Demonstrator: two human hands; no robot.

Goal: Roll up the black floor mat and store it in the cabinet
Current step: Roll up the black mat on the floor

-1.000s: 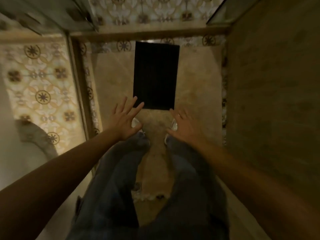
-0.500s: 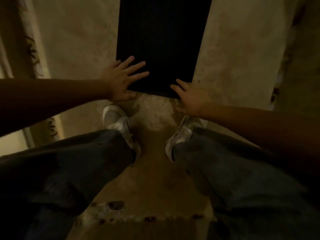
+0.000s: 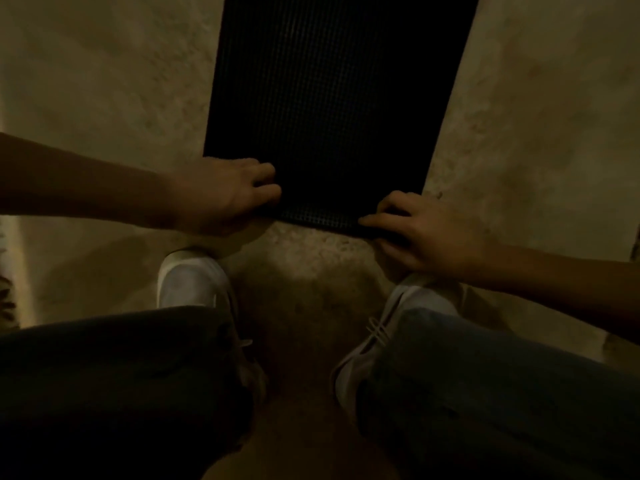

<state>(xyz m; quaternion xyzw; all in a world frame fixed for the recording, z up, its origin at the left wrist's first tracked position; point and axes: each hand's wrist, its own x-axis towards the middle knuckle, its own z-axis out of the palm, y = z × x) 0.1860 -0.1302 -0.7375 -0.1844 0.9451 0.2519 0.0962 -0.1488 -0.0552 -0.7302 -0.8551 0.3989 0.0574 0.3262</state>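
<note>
The black floor mat [image 3: 339, 109] lies flat on the beige stone floor, running from the top of the view down to its near edge between my hands. It has a fine grid texture. My left hand [image 3: 225, 195] grips the near left corner with curled fingers on top of the mat. My right hand [image 3: 422, 233] pinches the near right corner, fingers curled over the edge. The cabinet is not in view.
I am crouched low. My two white shoes, the left shoe [image 3: 188, 278] and the right shoe [image 3: 391, 327], stand just behind the mat's near edge, with my jeans-clad knees [image 3: 121, 375] below. Beige floor [image 3: 104, 81] lies on both sides of the mat.
I have dropped from standing into a crouch, so the mat now fills the upper view. Both hands went from spread open above the mat to curled onto its near corners.
</note>
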